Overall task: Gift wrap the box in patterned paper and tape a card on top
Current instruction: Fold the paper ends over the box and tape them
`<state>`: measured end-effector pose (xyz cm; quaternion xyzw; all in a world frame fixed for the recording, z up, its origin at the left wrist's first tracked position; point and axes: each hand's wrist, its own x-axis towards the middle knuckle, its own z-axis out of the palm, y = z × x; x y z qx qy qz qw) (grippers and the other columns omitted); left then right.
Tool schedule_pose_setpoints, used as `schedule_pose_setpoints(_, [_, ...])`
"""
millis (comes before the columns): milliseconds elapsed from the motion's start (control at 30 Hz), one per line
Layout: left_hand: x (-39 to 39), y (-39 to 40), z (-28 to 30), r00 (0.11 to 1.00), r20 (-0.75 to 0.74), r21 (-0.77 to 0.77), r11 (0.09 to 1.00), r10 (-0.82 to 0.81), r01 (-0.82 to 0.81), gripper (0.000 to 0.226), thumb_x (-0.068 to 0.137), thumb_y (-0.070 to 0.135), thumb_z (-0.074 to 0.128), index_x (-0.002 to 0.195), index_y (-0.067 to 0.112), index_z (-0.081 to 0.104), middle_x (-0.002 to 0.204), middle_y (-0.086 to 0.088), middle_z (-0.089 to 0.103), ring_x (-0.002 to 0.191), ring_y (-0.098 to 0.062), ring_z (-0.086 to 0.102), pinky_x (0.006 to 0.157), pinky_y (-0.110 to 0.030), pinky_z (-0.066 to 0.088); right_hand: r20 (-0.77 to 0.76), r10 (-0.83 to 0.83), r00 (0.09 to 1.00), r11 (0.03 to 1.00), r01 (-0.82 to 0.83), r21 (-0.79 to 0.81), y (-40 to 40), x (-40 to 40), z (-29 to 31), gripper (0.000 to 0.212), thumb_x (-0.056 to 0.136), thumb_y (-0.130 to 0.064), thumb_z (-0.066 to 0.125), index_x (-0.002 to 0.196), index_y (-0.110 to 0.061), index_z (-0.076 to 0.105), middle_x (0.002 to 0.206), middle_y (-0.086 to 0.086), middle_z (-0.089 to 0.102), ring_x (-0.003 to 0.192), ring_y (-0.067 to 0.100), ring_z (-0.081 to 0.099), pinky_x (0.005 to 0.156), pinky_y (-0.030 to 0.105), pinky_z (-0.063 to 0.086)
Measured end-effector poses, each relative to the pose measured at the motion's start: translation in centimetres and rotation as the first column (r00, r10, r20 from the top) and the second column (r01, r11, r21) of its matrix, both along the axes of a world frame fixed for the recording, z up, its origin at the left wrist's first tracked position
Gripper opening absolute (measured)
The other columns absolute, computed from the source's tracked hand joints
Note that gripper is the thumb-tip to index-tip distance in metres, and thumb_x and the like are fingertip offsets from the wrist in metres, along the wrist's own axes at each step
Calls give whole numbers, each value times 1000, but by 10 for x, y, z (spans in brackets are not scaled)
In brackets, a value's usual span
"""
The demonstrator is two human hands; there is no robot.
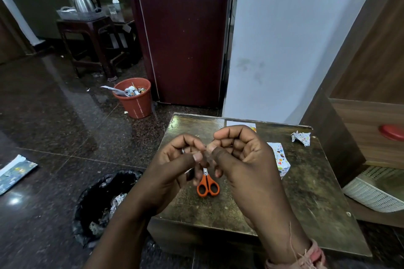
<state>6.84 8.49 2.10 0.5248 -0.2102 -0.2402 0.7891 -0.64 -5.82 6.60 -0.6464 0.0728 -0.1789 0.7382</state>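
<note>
My left hand (181, 159) and my right hand (242, 153) are raised together over the small table (306, 192), fingers curled. Their thumbs and fingertips meet and pinch a small clear strip (205, 153) that looks like tape; it is hard to make out. Below the hands lie orange-handled scissors (208, 186) on the table. The box wrapped in white patterned paper (282, 159) sits just right of my right hand, partly hidden by it. A white card (239, 125) lies at the table's far edge.
A crumpled paper scrap (301, 137) lies at the table's back right. A black-lined bin (105, 201) stands left of the table and an orange bin (135, 100) farther back. A white basket (376, 192) and a wooden cabinet (367, 129) are on the right.
</note>
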Motion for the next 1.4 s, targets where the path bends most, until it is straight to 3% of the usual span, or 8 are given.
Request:
schedule_pose_setpoints(100, [0, -1, -2, 996, 60, 80, 994, 72, -77, 24, 75, 25, 79, 95, 13, 77, 76, -13, 55, 60, -14, 46, 54, -26, 42, 6, -32, 999, 999, 33, -12, 3, 1, -3, 20, 88, 1, 72, 90, -18, 68, 76, 4, 68, 63, 14, 60, 57, 34, 48])
schedule_pose_setpoints(300, [-3, 2, -4, 996, 73, 244, 969, -54, 35, 21, 73, 28, 83, 85, 12, 76, 82, -15, 73, 69, -27, 70, 66, -35, 57, 52, -51, 997, 996, 47, 76, 3, 0, 2, 19, 88, 8, 68, 87, -11, 65, 67, -1, 63, 51, 12, 54, 46, 24, 45])
schedule_pose_setpoints(400, [-2, 6, -3, 998, 53, 209, 978, -33, 21, 30, 74, 26, 82, 99, 10, 79, 91, -20, 74, 76, -28, 71, 67, -34, 59, 54, -84, 995, 994, 80, 72, 0, 2, 0, 17, 89, 7, 68, 88, -10, 64, 65, -2, 65, 49, 7, 55, 48, 21, 44])
schedule_pose_setpoints(667, [0, 7, 1, 992, -63, 33, 993, -110, 112, 59, 79, 30, 75, 136, 17, 67, 69, -8, 50, 55, -14, 48, 48, -26, 41, 60, -136, 989, 991, 135, 23, 2, 4, -6, 23, 89, 0, 71, 82, -21, 66, 66, 4, 64, 52, 15, 51, 52, 32, 41])
schedule_pose_setpoints(1033, [0, 10, 2, 982, -67, -27, 984, -177, 176, 67, 76, 29, 82, 139, 11, 64, 71, -4, 37, 59, -10, 40, 48, -24, 35, 43, -230, 972, 965, 234, -120, 5, 3, -12, 22, 87, -8, 77, 78, -24, 65, 63, 14, 58, 53, 18, 47, 50, 28, 39])
schedule_pose_setpoints(1100, [0, 11, 2, 983, -72, -7, 985, -170, 170, 63, 77, 27, 79, 137, 11, 65, 71, -4, 38, 59, -10, 40, 49, -24, 35, 42, -267, 963, 939, 270, -215, 8, 2, -14, 22, 88, -8, 76, 80, -25, 63, 60, 2, 58, 50, 11, 49, 47, 21, 39])
schedule_pose_setpoints(1233, [1, 12, 1, 984, -127, 64, 989, -127, 136, 56, 76, 24, 72, 130, 9, 70, 66, -2, 44, 55, -8, 42, 48, -23, 35, -16, -276, 961, 878, 245, -411, 20, 1, -22, 24, 90, -20, 72, 99, -33, 54, 90, -11, 62, 74, 8, 64, 67, 30, 55])
schedule_pose_setpoints(1400, [3, 17, 2, 982, -169, 87, 991, -87, 103, 57, 74, 27, 72, 128, 10, 71, 68, -2, 42, 58, -10, 39, 50, -23, 33, -47, -274, 961, 804, 202, -559, 33, 0, -31, 31, 96, -23, 65, 120, -30, 47, 117, -9, 53, 94, 21, 63, 85, 35, 53])
